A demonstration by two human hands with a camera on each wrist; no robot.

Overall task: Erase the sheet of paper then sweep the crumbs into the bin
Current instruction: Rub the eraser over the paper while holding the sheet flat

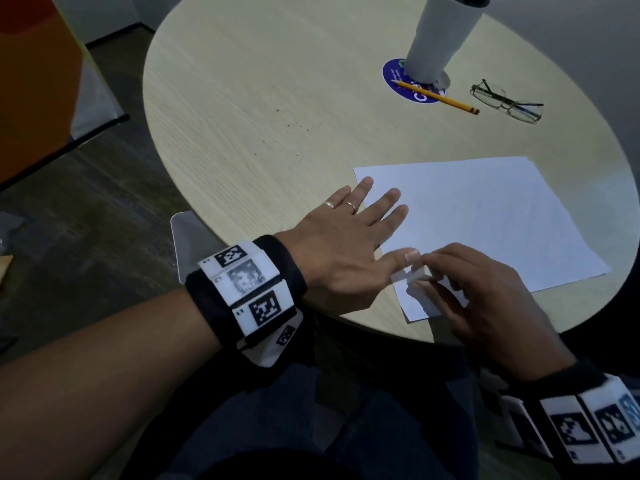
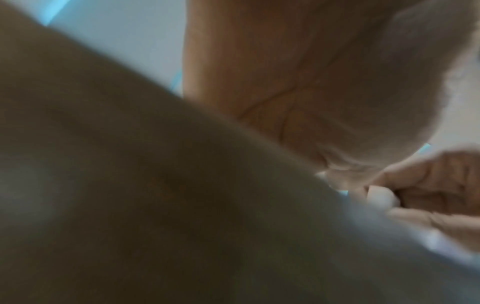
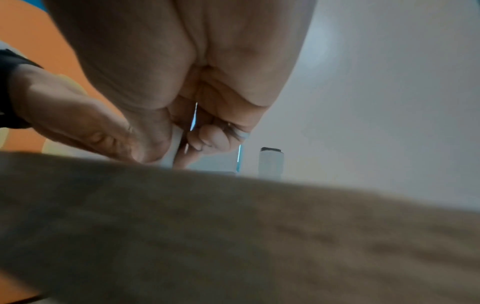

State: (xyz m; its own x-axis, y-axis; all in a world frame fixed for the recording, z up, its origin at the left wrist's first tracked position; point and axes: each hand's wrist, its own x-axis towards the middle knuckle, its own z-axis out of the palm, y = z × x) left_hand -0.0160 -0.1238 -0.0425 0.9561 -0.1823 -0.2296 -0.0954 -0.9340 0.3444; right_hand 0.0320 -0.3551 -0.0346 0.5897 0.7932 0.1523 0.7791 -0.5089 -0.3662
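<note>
A white sheet of paper [image 1: 491,220] lies on the right half of a round wooden table [image 1: 242,81]. My left hand [image 1: 339,244] lies flat with spread fingers on the sheet's left edge and presses it down. My right hand [image 1: 485,292], blurred, pinches a small white eraser [image 1: 415,276] against the sheet's near left corner, right by the left thumb. The left wrist view shows the eraser [image 2: 381,197] in the right hand's fingers [image 2: 436,185]. Dark crumbs [image 1: 298,125] are scattered on the bare wood left of the sheet. No bin is recognisable.
A tall white cylinder with a dark lid [image 1: 443,36] stands on a blue round sticker [image 1: 398,81] at the back. A yellow pencil [image 1: 438,98] and folded glasses [image 1: 505,102] lie beside it. A pale flat piece [image 1: 188,237] juts out at the table's near left edge.
</note>
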